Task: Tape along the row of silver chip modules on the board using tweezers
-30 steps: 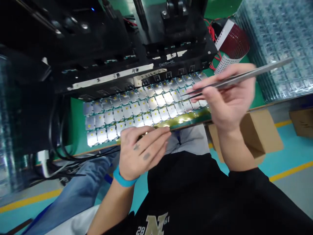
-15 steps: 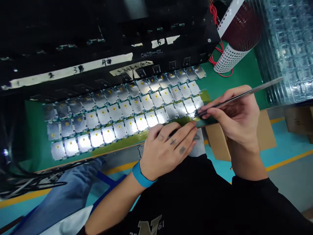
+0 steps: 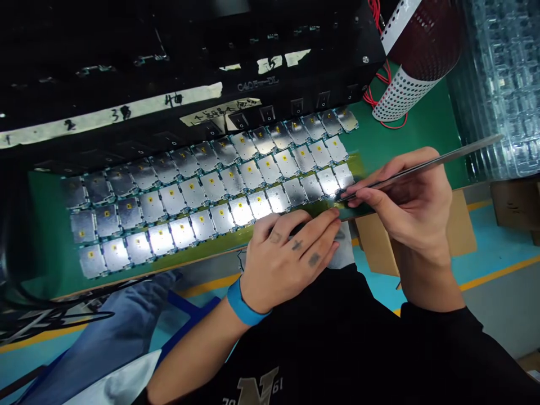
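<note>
Three rows of small square metal-shielded parts [image 3: 211, 183], each with a yellow dot, lie on a shiny gold-green strip [image 3: 198, 242] at the front edge of a green bench. My left hand [image 3: 291, 253], with a blue wristband, rests on that strip with its fingers stretched flat toward the right. My right hand [image 3: 405, 205] is closed on long metal tweezers [image 3: 426, 166]. Their tips touch down at the right end of the nearest row, just above my left fingertips.
A black machine housing [image 3: 181, 62] with taped, handwritten labels and rocker switches runs along the back of the parts. A perforated white roll [image 3: 417, 56] with red wires stands at the right. Clear plastic trays [image 3: 502, 84] are stacked far right. Cardboard boxes [image 3: 459, 230] sit below the bench edge.
My right hand has come down with the tweezers from above the rows to the right end of the nearest row. My left hand slid right along the strip. The view shifted left.
</note>
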The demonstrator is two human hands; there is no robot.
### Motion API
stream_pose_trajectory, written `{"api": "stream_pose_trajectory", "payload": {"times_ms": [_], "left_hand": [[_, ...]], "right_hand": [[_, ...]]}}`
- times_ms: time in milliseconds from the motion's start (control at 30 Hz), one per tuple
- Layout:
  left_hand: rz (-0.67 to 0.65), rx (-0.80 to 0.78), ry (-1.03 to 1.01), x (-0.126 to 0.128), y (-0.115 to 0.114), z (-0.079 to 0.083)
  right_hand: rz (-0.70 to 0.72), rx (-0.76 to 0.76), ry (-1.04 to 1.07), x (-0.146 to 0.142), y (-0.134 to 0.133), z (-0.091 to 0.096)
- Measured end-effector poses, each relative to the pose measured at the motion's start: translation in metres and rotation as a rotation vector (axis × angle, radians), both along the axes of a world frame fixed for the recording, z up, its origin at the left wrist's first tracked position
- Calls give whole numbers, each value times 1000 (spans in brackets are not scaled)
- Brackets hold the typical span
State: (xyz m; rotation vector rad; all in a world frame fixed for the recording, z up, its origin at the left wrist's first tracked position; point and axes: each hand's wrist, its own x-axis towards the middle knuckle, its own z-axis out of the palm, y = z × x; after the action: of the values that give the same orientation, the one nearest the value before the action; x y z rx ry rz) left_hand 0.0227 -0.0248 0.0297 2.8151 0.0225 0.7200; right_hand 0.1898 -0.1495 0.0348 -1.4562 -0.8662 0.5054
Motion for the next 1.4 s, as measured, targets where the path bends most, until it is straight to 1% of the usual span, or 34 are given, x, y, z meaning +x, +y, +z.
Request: {"api": "stream_pose_trajectory", "payload": {"times_ms": [133, 233, 367, 433, 533, 600, 633, 733, 833, 900, 1200, 1400], "left_hand": [[-4, 8, 14, 0, 0, 0], [1, 9, 28, 0, -1, -3], [-11, 7, 24, 2, -2, -5], [-32, -10, 28, 1, -2, 0], [-29, -35, -7, -7, 4, 14], [30, -20, -36, -14, 11, 19], [72, -4, -31, -18, 16, 19], [157, 51, 31, -29, 28, 11], [154, 92, 58, -32, 33, 0], [150, 102, 54, -31, 33, -2], [164, 113, 36, -29, 31, -1], [163, 116, 31, -29, 31, 0]], "right_hand": [[-14, 50, 20, 0, 3, -1], [-22, 52, 35, 2, 3, -1], [-54, 62, 50, 4, 8, 5], [-51, 106, 57, 2, 16, 11], [-31, 151, 71, -5, 34, 18], [-24, 139, 66, -10, 46, 18], [-17, 128, 60, -12, 51, 16], [16, 92, 53, -17, 63, 5], [30, 70, 62, -18, 67, -5], [35, 69, 63, -17, 68, -9], [49, 7, 67, -16, 65, -5], [54, 34, 50, -17, 64, -8]]}}
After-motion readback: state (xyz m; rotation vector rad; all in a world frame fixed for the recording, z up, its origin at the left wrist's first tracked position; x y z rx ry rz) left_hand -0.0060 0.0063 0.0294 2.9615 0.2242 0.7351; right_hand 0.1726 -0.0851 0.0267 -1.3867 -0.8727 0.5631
